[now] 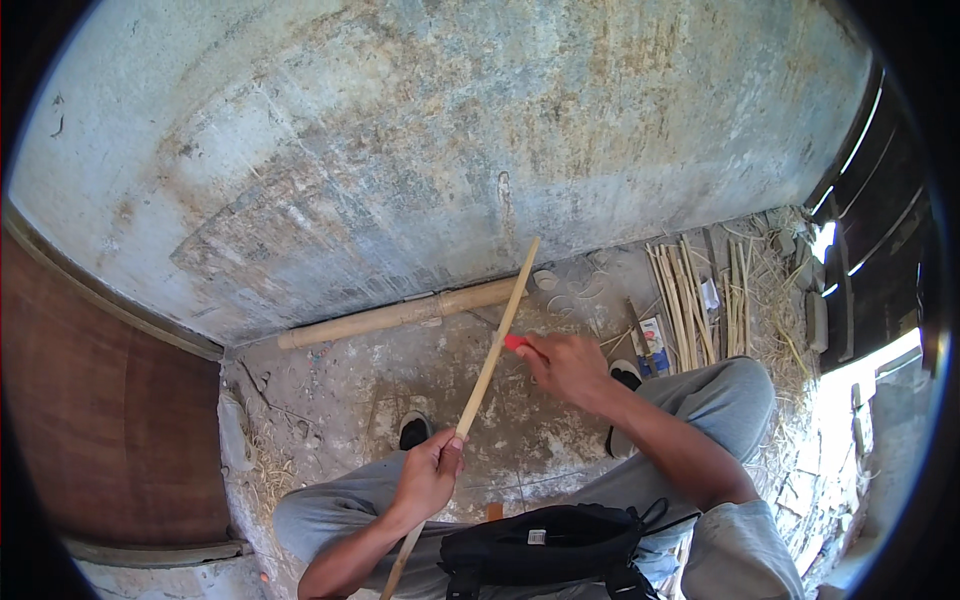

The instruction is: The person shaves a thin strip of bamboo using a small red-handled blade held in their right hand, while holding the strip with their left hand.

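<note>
A long pale bamboo strip (487, 378) slants from my lap up toward the wall, its narrow end pointing away from me. My left hand (430, 475) is closed around its lower part, thumb on top. Over the strip's upper half, on its right side, my right hand (568, 368) is closed on a small red tool (515, 342). The tool's red end touches or nearly touches the strip's edge. My fingers hide the rest of it, and no blade can be made out.
A thick bamboo pole (370, 318) lies along the wall foot. Several bamboo strips (683, 300) lie at the right, near a blue-and-white packet (655, 345). A black bag (545, 545) rests on my lap. A brown panel (110, 400) stands at the left.
</note>
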Tool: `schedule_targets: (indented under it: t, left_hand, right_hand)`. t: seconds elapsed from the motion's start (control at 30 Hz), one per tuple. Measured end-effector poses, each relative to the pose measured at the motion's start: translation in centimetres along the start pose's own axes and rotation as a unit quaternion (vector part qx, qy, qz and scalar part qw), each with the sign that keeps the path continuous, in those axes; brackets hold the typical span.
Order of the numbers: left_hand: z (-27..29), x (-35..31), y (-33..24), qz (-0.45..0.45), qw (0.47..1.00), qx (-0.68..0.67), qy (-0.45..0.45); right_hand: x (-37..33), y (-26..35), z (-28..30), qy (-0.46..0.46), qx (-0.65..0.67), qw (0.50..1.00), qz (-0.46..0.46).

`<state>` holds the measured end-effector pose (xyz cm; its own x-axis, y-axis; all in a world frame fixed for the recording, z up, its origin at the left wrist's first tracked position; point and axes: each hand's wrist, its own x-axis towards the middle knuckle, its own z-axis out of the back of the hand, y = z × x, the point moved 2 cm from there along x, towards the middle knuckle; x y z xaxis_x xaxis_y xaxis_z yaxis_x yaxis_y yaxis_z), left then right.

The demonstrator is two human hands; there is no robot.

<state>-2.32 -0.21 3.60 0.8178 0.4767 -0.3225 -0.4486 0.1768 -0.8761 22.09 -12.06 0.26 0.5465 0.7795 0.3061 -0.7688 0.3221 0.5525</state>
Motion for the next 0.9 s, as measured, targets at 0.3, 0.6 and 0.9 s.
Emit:
schedule_targets:
  t: [0.3, 0.6, 0.9]
  left_hand:
    - [0.7, -1.3, 0.5, 0.034, 0.999, -0.035, 0.019]
    - [0.9, 1.2, 0.9, 0.18, 0.963, -0.199, 0.028]
    - [-0.5, 2.2, 1.6, 0.163, 0.963, -0.215, 0.007]
  right_hand:
    - [2.1, -3.7, 4.8, -0.105, 0.046, 0.98, -0.16]
    - [1.3, -0.3, 1.8, 0.003, 0.084, 0.993, -0.081]
    - [-2.4, 3.6, -0.5, 0.11, 0.095, 0.988, 0.049]
